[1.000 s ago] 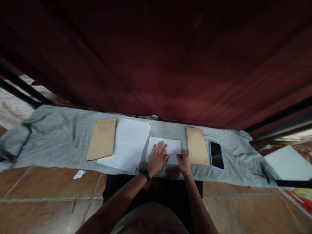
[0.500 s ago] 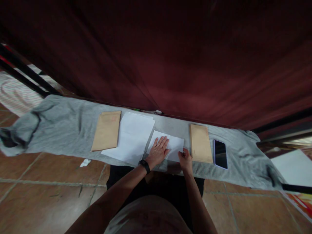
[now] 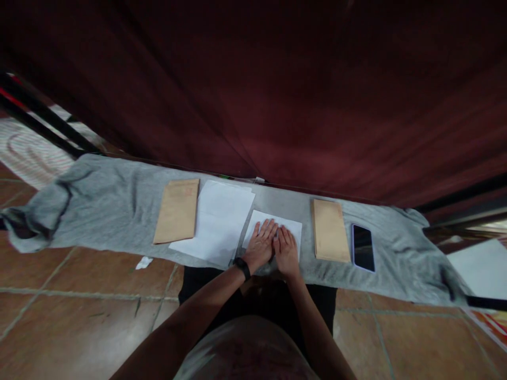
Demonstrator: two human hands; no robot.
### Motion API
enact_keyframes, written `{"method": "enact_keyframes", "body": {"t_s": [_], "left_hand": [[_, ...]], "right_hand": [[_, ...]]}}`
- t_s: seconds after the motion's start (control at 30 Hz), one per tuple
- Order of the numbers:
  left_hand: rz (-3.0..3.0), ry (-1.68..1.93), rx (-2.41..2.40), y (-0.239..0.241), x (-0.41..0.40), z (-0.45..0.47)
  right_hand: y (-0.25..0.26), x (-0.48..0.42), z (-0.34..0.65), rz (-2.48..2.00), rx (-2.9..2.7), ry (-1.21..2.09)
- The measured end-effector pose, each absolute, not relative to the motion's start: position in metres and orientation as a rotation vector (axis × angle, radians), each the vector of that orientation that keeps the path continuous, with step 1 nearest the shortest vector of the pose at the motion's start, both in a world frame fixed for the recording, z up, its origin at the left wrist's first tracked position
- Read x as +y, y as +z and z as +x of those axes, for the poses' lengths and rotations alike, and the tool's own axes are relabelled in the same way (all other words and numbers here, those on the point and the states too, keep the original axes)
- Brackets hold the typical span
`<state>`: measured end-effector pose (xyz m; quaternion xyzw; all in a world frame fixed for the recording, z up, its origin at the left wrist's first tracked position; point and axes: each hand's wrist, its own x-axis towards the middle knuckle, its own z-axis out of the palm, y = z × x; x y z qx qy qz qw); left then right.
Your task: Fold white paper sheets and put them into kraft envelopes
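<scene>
Small white paper (image 3: 293, 227) lies mid-bench on grey cloth (image 3: 106, 206), under left hand (image 3: 259, 247) and right hand (image 3: 285, 250), both flat, gripping nothing; uneven pressure could skew or crease it. Loose white sheets (image 3: 222, 221) crowd its left, partly under a brown envelope (image 3: 177, 211); rightward, brown envelopes (image 3: 331, 230), then a phone (image 3: 363, 247).

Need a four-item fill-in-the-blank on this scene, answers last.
The wristband is on the ____ wrist.
The left hand and right hand rest on paper coloured ____.
In the picture, the phone lies to the ____ of all brown envelopes.
The cloth beneath the paper is ____ in colour.
Missing words: left; white; right; grey.
</scene>
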<state>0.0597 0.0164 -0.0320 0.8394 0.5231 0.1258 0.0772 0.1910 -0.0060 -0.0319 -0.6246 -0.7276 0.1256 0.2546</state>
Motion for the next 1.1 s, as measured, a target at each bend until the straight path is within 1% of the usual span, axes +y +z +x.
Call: {"method": "enact_keyframes", "body": {"t_s": [0.2, 0.37, 0.53, 0.73, 0.93, 1.03, 1.1], "left_hand": [[2.519, 0.378, 1.553, -0.034, 0.023, 0.056], [2.528, 0.417, 1.577, -0.033, 0.044, 0.053], [2.470, 0.422, 1.742, -0.034, 0.057, 0.054], [2.410, 0.472, 1.939, -0.040, 0.040, 0.044], [2.402, 0.587, 1.974, -0.044, 0.016, 0.034], [2.397, 0.615, 1.979, -0.044, 0.013, 0.034], [2.397, 0.628, 1.975, -0.045, 0.013, 0.034]], "right_hand": [[-0.036, -0.007, 0.200, -1.762, -2.130, 0.156], [-0.038, -0.005, 0.204, -1.817, -2.164, 0.042], [-0.046, -0.003, 0.205, -1.837, -2.137, -0.051], [-0.059, -0.002, 0.221, -1.829, -2.066, -0.159], [-0.057, -0.001, 0.227, -1.908, -1.976, -0.185], [-0.050, 0.006, 0.211, -1.939, -1.922, -0.149], [-0.047, 0.011, 0.195, -1.868, -1.966, -0.102]]}}
